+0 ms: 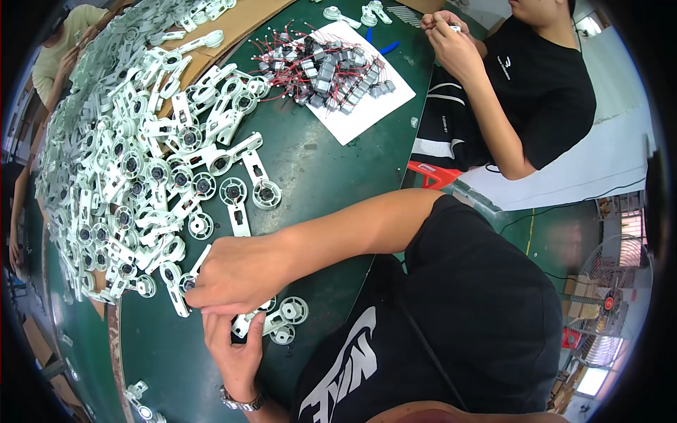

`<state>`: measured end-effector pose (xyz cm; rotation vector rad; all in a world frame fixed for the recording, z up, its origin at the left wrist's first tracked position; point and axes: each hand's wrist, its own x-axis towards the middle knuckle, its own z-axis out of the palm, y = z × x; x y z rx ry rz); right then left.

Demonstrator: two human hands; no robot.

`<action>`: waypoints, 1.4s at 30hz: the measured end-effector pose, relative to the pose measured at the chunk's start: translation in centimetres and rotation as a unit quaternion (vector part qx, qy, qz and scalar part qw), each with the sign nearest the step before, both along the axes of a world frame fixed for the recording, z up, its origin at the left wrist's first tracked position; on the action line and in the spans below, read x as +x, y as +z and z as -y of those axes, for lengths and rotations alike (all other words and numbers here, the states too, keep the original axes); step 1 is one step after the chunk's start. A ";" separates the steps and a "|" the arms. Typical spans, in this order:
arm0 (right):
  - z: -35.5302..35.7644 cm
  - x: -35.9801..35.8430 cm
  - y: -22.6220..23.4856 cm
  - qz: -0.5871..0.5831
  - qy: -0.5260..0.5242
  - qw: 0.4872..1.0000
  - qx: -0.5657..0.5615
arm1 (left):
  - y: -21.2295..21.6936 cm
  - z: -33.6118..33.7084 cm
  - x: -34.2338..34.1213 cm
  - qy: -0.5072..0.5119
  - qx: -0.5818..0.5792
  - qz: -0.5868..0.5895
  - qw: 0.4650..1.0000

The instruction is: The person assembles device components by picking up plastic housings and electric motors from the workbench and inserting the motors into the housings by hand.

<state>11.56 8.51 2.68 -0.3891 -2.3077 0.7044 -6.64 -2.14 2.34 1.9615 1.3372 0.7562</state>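
Note:
My right hand (pixel 236 273) reaches in over the green table with its fingers curled down and closed. Just below it is my left hand (pixel 234 350), a metal-band watch on its wrist. Its fingers go up under the right hand and its thumb points up. The two hands meet, and whatever lies between their fingers is hidden. Beside the left thumb lie a few pale green fan-shaped housings (pixel 293 310), each a round ring on a flat handle. Another such housing (pixel 173 285) lies close to the right fingertips.
A large heap of the same housings (pixel 130 166) covers the table's left side, partly over cardboard (pixel 243 15). Small grey motors with red wires (pixel 324 74) lie on a white sheet (pixel 345 130). Across from them sits a co-worker (pixel 536 84); another person (pixel 60 56) is at far left.

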 end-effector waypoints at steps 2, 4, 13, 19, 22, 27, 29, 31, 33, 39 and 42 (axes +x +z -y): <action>0.0 0.0 0.0 0.008 -0.003 1.000 0.003 | -0.1 0.1 0.1 -0.001 0.005 0.001 1.000; 0.0 0.0 -0.1 0.017 -0.006 1.000 0.006 | -0.3 0.1 0.2 -0.001 0.010 0.002 1.000; -0.2 -0.1 -0.2 0.031 -0.008 0.999 0.010 | -0.5 0.0 0.3 0.001 0.021 -0.015 1.000; -0.4 0.0 -0.3 0.019 -0.001 1.000 0.000 | -1.1 0.3 -0.2 0.013 0.012 0.014 1.000; -0.3 -0.1 -0.3 0.018 -0.010 1.000 0.004 | -1.3 0.4 -0.2 0.031 0.025 0.069 0.997; -0.5 0.1 -0.1 0.012 -0.011 1.000 0.001 | -1.7 0.5 -0.8 0.043 0.013 0.070 0.997; -0.5 0.1 -0.2 0.009 -0.013 1.000 -0.001 | -1.3 0.5 -0.4 0.056 0.018 0.087 0.994; -0.5 0.0 -0.2 0.004 -0.012 1.000 -0.005 | -1.3 0.6 -0.4 0.071 0.023 0.103 0.992; -0.6 -0.1 0.0 0.023 -0.016 1.000 -0.009 | -1.7 1.2 -0.7 0.159 0.018 0.134 0.978; -2.2 1.9 2.0 0.018 -0.087 0.996 0.030 | -1.8 0.6 -0.4 0.188 0.011 0.181 0.965; -4.7 4.3 4.7 -0.062 -0.186 0.981 -0.012 | -1.7 0.6 -0.7 0.202 0.006 0.179 0.963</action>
